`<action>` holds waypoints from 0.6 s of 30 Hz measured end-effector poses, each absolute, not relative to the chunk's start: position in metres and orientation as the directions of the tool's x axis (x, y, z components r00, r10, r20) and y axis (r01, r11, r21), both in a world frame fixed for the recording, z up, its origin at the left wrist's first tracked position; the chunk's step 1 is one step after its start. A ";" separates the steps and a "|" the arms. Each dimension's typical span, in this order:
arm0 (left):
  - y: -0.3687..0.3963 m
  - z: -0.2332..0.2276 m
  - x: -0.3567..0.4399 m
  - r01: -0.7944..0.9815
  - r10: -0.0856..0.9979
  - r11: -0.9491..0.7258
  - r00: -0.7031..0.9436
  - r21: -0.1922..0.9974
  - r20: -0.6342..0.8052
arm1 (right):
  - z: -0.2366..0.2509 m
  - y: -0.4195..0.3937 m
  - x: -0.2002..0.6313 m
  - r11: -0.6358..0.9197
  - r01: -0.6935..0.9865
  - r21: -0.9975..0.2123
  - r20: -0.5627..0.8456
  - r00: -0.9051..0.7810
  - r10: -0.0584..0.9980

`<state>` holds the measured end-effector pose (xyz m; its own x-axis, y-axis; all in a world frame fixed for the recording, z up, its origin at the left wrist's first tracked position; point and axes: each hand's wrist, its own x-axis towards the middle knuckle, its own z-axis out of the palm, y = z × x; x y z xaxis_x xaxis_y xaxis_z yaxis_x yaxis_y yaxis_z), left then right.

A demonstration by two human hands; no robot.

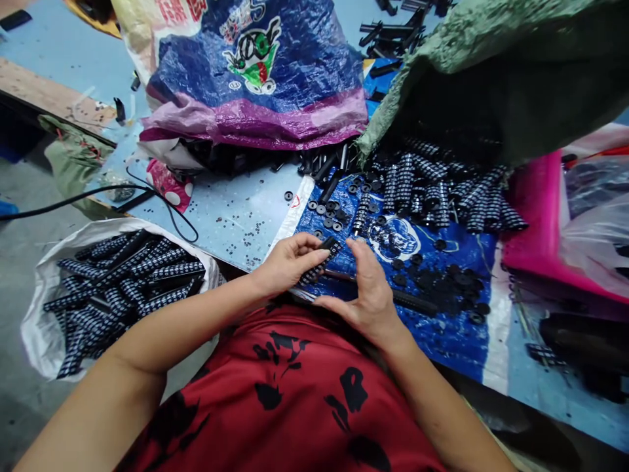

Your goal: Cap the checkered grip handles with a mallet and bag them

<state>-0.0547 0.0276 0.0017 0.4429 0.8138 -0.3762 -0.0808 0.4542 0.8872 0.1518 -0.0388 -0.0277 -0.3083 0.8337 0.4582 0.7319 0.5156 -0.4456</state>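
Between the thumb and fingers of my left hand (289,262) is a short black tube (332,248) with a white checked pattern, tilted up to the right. My right hand (371,295) is beside it with thumb and fingers spread apart. Below and between the hands, a long dark rod (413,303) lies on the blue sheet (462,341). Small black discs (329,211) with center holes are scattered just beyond my hands. One patterned tube (362,213) stands apart there, in front of a pile of similar tubes (442,190).
On the left, a white sack (37,328) holds many patterned tubes. A printed blue-and-purple bag (265,111) of black parts lies at the back. A green sack (457,46) overhangs the tube pile. A pink bin (533,229) stands right; a black cable (73,196) crosses the left.
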 end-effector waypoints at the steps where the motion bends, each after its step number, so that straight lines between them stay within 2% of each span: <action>1: 0.033 0.000 -0.062 0.041 0.866 0.292 0.414 0.956 -0.282 | -0.029 -0.041 0.157 0.479 0.782 -0.400 0.418 -0.309 0.854; 2: 0.040 -0.001 -0.070 0.197 0.893 0.119 0.408 0.973 -0.191 | -0.031 -0.044 0.163 0.444 0.828 -0.342 0.375 -0.314 0.873; 3: 0.047 -0.003 -0.078 0.363 0.893 -0.036 0.430 0.931 -0.134 | -0.032 -0.046 0.168 0.419 0.863 -0.282 0.336 -0.320 0.886; 4: 0.055 -0.005 -0.086 0.513 0.874 -0.156 0.469 0.844 -0.124 | -0.031 -0.049 0.172 0.405 0.884 -0.235 0.314 -0.326 0.892; 6: 0.070 -0.009 -0.098 0.696 0.818 -0.289 0.536 0.658 -0.208 | -0.027 -0.050 0.175 0.406 0.886 -0.226 0.338 -0.319 0.885; 8: 0.081 -0.012 -0.102 0.757 0.768 -0.317 0.558 0.571 -0.315 | -0.018 -0.047 0.170 0.398 0.871 -0.288 0.426 -0.256 0.868; 11: 0.091 -0.013 -0.100 0.766 0.728 -0.268 0.558 0.584 -0.398 | -0.009 -0.033 0.153 0.400 0.848 -0.347 0.526 -0.177 0.832; 16: 0.095 -0.010 -0.094 0.724 0.709 -0.165 0.559 0.670 -0.430 | -0.006 -0.012 0.131 0.400 0.905 -0.143 0.338 -0.335 0.880; 18: 0.099 -0.010 -0.094 0.711 0.686 -0.148 0.574 0.688 -0.447 | -0.002 -0.013 0.126 0.449 0.878 -0.166 0.417 -0.351 0.839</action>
